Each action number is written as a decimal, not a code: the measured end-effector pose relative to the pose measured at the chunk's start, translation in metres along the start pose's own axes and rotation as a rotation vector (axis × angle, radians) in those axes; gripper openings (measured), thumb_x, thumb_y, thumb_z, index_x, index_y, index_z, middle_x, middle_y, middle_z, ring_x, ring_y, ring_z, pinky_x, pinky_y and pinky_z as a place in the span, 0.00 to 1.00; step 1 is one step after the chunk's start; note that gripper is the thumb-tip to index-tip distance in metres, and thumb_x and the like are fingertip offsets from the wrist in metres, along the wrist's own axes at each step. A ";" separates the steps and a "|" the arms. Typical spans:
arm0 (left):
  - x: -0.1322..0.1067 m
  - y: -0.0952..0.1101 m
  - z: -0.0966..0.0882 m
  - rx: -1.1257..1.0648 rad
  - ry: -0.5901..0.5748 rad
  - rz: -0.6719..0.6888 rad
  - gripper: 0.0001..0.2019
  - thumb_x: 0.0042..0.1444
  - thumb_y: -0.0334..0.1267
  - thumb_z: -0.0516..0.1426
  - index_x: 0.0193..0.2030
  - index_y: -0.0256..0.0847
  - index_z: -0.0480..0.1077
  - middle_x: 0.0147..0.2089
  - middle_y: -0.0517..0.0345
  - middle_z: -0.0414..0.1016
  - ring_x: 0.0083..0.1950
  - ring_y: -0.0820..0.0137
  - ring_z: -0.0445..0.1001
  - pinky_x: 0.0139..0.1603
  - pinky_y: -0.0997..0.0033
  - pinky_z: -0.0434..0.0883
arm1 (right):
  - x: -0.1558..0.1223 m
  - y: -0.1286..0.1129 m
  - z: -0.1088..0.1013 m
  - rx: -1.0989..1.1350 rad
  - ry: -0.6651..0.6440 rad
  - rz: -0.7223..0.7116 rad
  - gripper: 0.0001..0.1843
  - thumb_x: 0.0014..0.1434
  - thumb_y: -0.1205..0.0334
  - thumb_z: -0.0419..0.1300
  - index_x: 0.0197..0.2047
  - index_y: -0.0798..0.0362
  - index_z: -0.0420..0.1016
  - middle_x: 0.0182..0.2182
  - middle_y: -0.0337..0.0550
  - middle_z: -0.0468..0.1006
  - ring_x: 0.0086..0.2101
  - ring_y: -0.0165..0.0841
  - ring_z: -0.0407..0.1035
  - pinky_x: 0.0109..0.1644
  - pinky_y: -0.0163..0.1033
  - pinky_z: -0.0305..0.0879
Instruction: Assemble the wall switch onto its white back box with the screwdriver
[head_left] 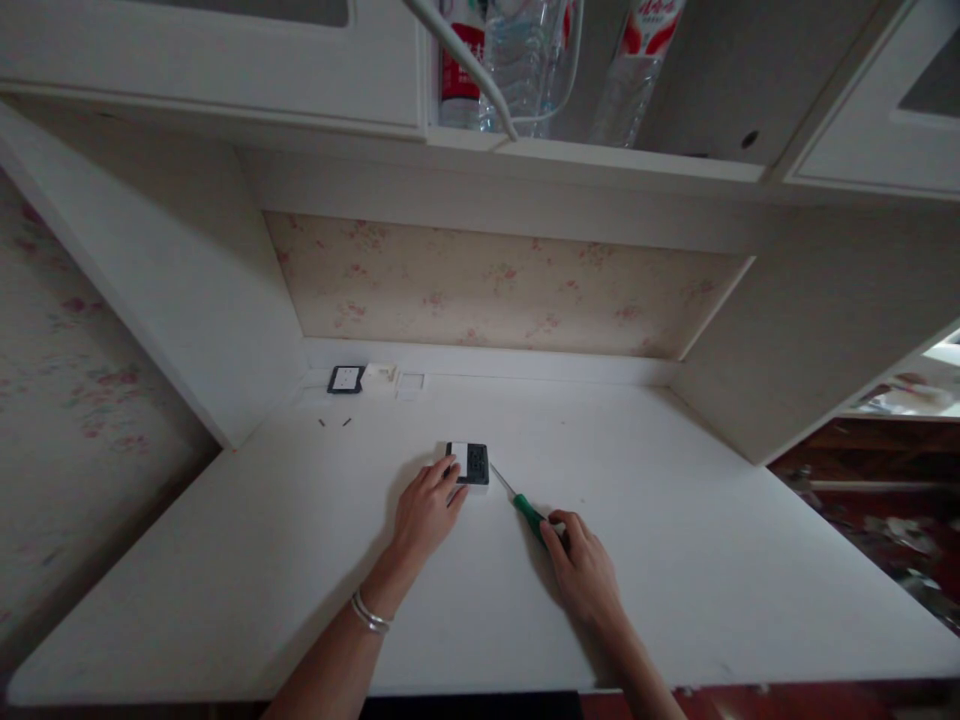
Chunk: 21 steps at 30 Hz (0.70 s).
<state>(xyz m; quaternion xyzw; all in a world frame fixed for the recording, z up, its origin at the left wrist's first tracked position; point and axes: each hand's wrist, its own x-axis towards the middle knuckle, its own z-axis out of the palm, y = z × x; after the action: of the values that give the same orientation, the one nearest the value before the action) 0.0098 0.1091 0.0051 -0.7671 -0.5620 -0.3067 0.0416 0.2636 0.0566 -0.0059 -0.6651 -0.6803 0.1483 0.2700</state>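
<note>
A black and white wall socket (478, 464) lies on the white desktop in front of me. My left hand (429, 508) grips it from its left side, with fingertips on its white part and the thumb along the near edge. In my right hand (581, 560) is a screwdriver (528, 512) with a green handle. Its thin metal shaft points up and left, the tip close to the socket's right edge; I cannot tell whether it touches.
At the desk's back left lie another socket (346, 379), a white plastic part (380, 375) and a thin white frame (410, 385). Two small screws (346, 422) lie nearer. Overhead, a shelf (600, 155) holds plastic bottles (517, 60), and a white cable (465, 60) hangs there.
</note>
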 end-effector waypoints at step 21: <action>0.005 -0.007 0.004 0.048 -0.119 0.089 0.23 0.58 0.37 0.58 0.61 0.44 0.63 0.65 0.56 0.62 0.60 0.60 0.63 0.58 0.59 0.64 | -0.001 -0.001 0.001 -0.062 0.019 -0.033 0.19 0.64 0.45 0.45 0.43 0.48 0.69 0.39 0.42 0.77 0.37 0.38 0.71 0.40 0.41 0.63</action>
<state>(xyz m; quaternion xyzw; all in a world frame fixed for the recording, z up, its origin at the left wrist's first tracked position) 0.0062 0.1175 0.0018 -0.8070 -0.5359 -0.2447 0.0402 0.2626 0.0560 -0.0060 -0.6631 -0.6929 0.1165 0.2582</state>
